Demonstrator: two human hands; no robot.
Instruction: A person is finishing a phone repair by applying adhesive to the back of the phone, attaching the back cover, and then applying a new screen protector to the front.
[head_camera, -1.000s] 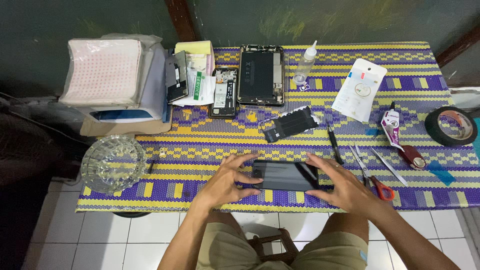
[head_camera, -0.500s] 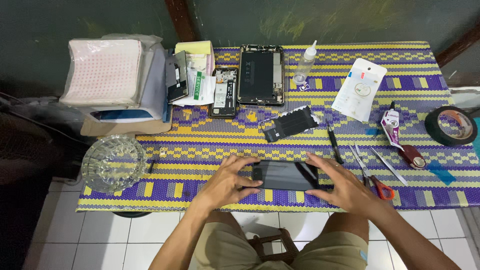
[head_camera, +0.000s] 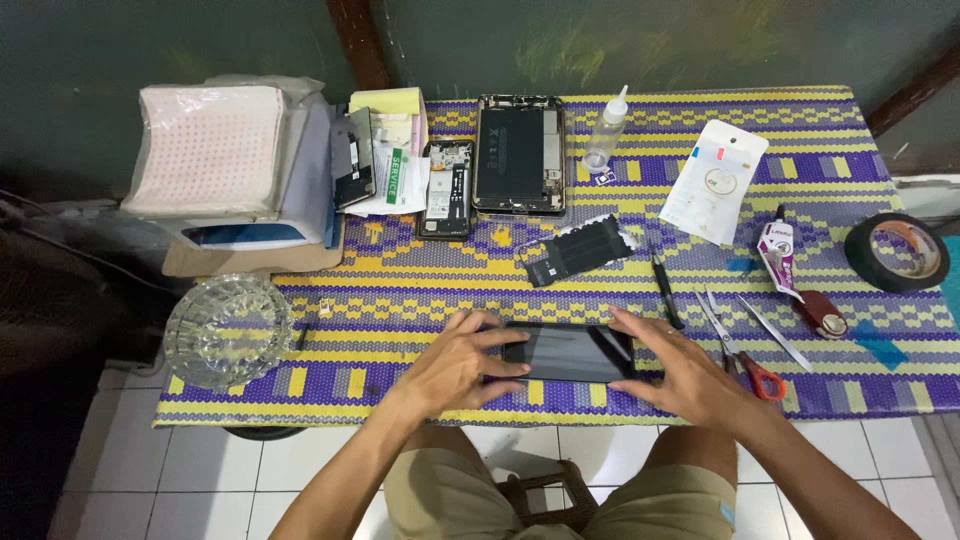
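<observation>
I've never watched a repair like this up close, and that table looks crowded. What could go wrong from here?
Both hands, left hand and right hand, press on the dark phone screen close to the table's near edge; a slip might send it to the tiled floor. The scissors and tweezers lie right beside the right hand and could scratch the glass or nick a finger. The opened device lies exposed near the clear bottle, so a spill might reach it.
</observation>
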